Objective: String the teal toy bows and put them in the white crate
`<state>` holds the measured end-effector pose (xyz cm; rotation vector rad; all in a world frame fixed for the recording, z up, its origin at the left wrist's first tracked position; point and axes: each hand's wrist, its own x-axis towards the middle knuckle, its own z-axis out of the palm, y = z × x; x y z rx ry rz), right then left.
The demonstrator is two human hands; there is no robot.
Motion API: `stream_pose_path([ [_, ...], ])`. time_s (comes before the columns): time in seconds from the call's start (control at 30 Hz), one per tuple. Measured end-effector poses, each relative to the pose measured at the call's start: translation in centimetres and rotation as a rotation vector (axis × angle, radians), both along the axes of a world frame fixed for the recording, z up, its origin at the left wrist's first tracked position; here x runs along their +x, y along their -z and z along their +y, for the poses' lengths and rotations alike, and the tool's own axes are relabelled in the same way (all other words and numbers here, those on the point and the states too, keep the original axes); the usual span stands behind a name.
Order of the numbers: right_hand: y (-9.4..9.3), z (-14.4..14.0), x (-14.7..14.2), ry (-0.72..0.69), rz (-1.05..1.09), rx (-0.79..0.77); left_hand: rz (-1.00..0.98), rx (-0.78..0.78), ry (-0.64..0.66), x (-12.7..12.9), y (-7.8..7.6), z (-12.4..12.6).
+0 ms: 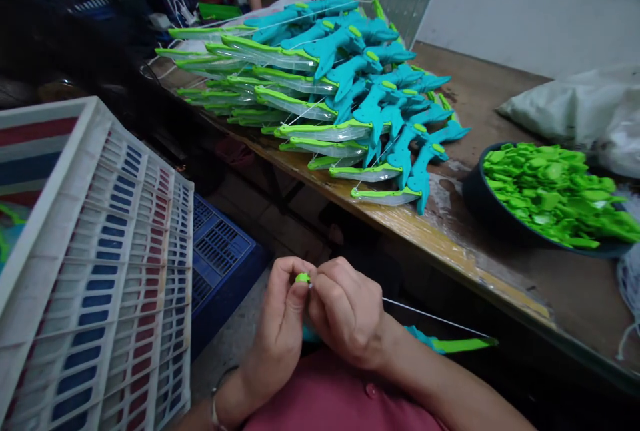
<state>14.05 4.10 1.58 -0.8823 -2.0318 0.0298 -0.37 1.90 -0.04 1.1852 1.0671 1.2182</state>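
Green tip [302, 277] pinched, seemingly, between both hands [320, 314].

My hands meet close in front of my chest, knuckles up and fingertips pinched together. My left hand [280, 324] curls in from the left with thumb and forefinger pressed tight, a thin bracelet on that wrist. My right hand [345, 311] lies just beside it, touching it at the fingertips, fingers folded under; its bare forearm runs off to the lower right.
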Motion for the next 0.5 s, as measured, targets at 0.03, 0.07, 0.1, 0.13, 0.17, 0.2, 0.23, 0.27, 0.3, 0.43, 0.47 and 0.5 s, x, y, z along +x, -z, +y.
stream_pose_path([
  [0.03, -0.3, 0.0, -0.1, 0.012, 0.03, -0.005, 0.049, 0.063, -0.034, 0.2, 0.0, 0.2],
  [0.07, -0.8, -0.1, -0.1, 0.019, 0.063, -0.022, 0.087, 0.119, -0.057, 0.3, -0.1, 0.4],
  [0.1, -1.6, -0.2, 0.1, 0.024, 0.109, -0.062, 0.108, 0.155, -0.065, 0.4, -0.1, 0.6],
  [0.13, -2.4, -0.4, 0.3, 0.029, 0.168, -0.119, 0.114, 0.168, -0.055, 0.4, 0.0, 0.8],
  [0.17, -3.3, -0.5, 0.6, 0.033, 0.243, -0.182, 0.109, 0.169, -0.039, 0.4, 0.0, 1.0],
  [0.2, -4.2, -0.7, 1.1, 0.043, 0.334, -0.235, 0.099, 0.164, -0.021, 0.3, 0.1, 1.2],
  [0.23, -4.9, -0.8, 1.5, 0.06, 0.426, -0.269, 0.086, 0.16, 0.0, 0.2, 0.2, 1.4],
  [0.27, -5.4, -0.8, 1.9, 0.081, 0.503, -0.272, 0.07, 0.164, 0.024, 0.0, 0.3, 1.5],
  [0.3, -5.7, -0.8, 2.3, 0.099, 0.553, -0.255, 0.053, 0.169, 0.049, -0.2, 0.4, 1.6],
  [0.43, -5.0, -0.5, 2.5, 0.103, 0.423, -0.231, 0.023, 0.192, 0.146, -0.9, 0.1, 1.6],
  [0.47, -4.7, -0.6, 2.4, 0.075, 0.345, -0.235, 0.034, 0.191, 0.149, -0.9, 0.0, 1.6],
  [0.5, -4.4, -0.7, 2.2, 0.041, 0.264, -0.236, 0.045, 0.187, 0.145, -0.9, -0.2, 1.6],
])
